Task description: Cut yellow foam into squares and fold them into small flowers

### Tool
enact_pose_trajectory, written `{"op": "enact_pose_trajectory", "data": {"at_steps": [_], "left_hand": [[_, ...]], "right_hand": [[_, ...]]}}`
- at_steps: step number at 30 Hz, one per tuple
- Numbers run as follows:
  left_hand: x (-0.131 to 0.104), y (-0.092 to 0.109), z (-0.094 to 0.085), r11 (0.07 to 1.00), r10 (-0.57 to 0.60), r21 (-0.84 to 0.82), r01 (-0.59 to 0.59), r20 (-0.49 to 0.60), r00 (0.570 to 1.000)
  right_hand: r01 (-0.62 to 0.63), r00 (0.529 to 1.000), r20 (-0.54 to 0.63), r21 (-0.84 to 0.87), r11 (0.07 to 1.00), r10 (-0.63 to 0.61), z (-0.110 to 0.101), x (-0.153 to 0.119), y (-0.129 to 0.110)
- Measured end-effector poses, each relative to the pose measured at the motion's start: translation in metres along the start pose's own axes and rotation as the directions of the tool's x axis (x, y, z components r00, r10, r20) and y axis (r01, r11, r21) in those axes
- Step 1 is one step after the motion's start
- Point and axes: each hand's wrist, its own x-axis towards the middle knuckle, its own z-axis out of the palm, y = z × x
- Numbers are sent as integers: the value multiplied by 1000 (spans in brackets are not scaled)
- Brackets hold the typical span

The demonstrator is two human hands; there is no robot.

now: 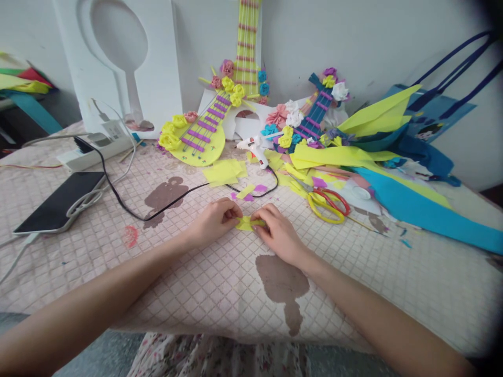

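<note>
A small piece of yellow crepe paper (246, 223) is stretched between my two hands, low over the quilted cloth in the middle of the view. My left hand (216, 221) pinches its left end, fingers closed. The right end is between the closed fingers of my right hand (277, 232). Just beyond the hands lie a stack of yellow paper pieces (223, 173) and small purple scraps (260, 188). A white glue gun (254, 151) rests behind them, its black cord curving to the left.
Scissors with red and yellow handles (326, 205) lie right of my hands. A tablet (61, 203) and power strip (96, 148) are at left. Flower-trimmed paper instruments (204, 131) stand at the back; blue crepe paper (424, 207) spreads across the right.
</note>
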Motion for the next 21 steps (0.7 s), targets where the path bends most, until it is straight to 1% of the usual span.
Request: {"op": "enact_pose_trajectory", "data": {"at_steps": [2, 5, 7, 9, 13, 16, 21], "left_hand": [[0, 0, 1, 1000, -1, 0, 1, 2, 1000], [0, 0, 2, 998, 35, 54, -34, -18, 999], [0, 0, 2, 998, 40, 47, -40, -10, 999], [1, -1, -1, 1000, 22, -2, -22, 24, 999], [4, -2, -13, 993, 14, -114, 0, 119, 993], [6, -2, -18, 989, 7, -145, 18, 174, 985], [5, -6, -14, 997, -2, -72, 8, 86, 996]], "right_hand": [[-3, 1000, 1, 3, 1000, 3, -1, 0, 0], [-1, 1000, 4, 13, 1000, 1, -2, 0, 0], [5, 1000, 3, 19, 1000, -5, -2, 0, 0], [7, 1000, 0, 13, 1000, -7, -1, 0, 1], [1, 1000, 5, -4, 1000, -1, 0, 0, 1], [6, 1000, 4, -3, 1000, -6, -1, -1, 1], [23, 1000, -9, -2, 1000, -23, 0, 0, 2]]}}
